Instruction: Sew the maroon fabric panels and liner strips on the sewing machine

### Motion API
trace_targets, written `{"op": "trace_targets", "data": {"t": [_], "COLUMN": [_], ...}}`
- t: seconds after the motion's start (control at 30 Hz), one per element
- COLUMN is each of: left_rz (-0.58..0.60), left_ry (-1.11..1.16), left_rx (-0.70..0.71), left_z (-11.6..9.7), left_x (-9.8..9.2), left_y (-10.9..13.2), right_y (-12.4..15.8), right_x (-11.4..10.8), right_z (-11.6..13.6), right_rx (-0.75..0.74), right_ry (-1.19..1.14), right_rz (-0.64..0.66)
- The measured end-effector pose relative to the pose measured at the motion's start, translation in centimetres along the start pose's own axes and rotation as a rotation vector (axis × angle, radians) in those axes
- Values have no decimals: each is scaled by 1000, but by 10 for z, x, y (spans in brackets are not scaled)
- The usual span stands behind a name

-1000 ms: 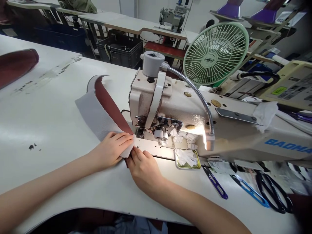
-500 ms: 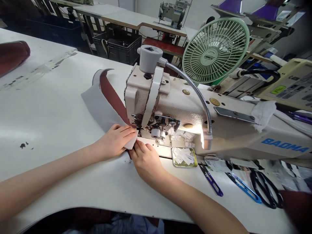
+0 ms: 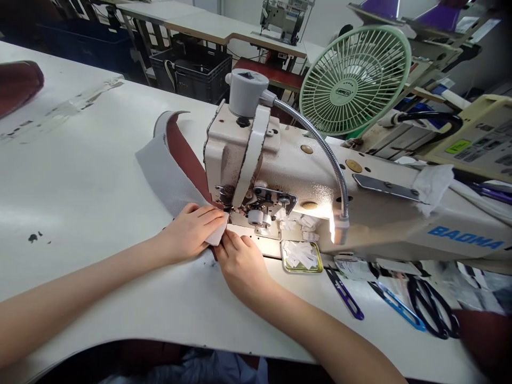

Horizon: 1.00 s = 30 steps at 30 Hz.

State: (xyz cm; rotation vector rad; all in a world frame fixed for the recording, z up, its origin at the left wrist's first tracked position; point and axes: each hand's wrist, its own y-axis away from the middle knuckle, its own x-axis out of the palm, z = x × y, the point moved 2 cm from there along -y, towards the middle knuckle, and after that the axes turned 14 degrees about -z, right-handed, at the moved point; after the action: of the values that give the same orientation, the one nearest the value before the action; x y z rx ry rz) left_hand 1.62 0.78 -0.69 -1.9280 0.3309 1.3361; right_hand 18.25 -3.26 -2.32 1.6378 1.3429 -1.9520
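A long curved fabric piece [image 3: 162, 168], grey on one face and dark red on the other, lies on the white table and runs under the head of the sewing machine [image 3: 244, 154]. My left hand [image 3: 194, 232] presses on its near end beside the needle area, fingers bent over the folded grey edge. Just right of it, my right hand [image 3: 241, 262] pinches the near edge of the same piece, fingertips together close to the machine bed. The needle and presser foot are mostly hidden behind the machine head and my fingers.
Right of my hands lies a small tin tray [image 3: 302, 257] of white strips. Beyond it are purple thread snips [image 3: 344, 294], blue snips [image 3: 400, 306] and black-handled scissors [image 3: 432, 309]. A lit gooseneck lamp [image 3: 340, 229] hangs over the bed. A green fan [image 3: 354, 80] stands behind the machine.
The view has shifted very slightly. Both hands keep their places on the fabric piece, with no clear movement of the piece against the machine.
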Motion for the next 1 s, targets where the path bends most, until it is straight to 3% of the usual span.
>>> {"op": "trace_targets", "data": {"t": [0.63,1.0], "left_rz": [57,-14], "left_ry": [-9,27], "left_rx": [-50,12], "left_z": [7,2], "left_x": [3,2], "left_y": [-5,2], "right_y": [7,11], "right_x": [10,-13], "right_z": [-6,9], "right_rx": [28,-29], "right_ry": [-14,42], "right_rz": [-37,-89]}}
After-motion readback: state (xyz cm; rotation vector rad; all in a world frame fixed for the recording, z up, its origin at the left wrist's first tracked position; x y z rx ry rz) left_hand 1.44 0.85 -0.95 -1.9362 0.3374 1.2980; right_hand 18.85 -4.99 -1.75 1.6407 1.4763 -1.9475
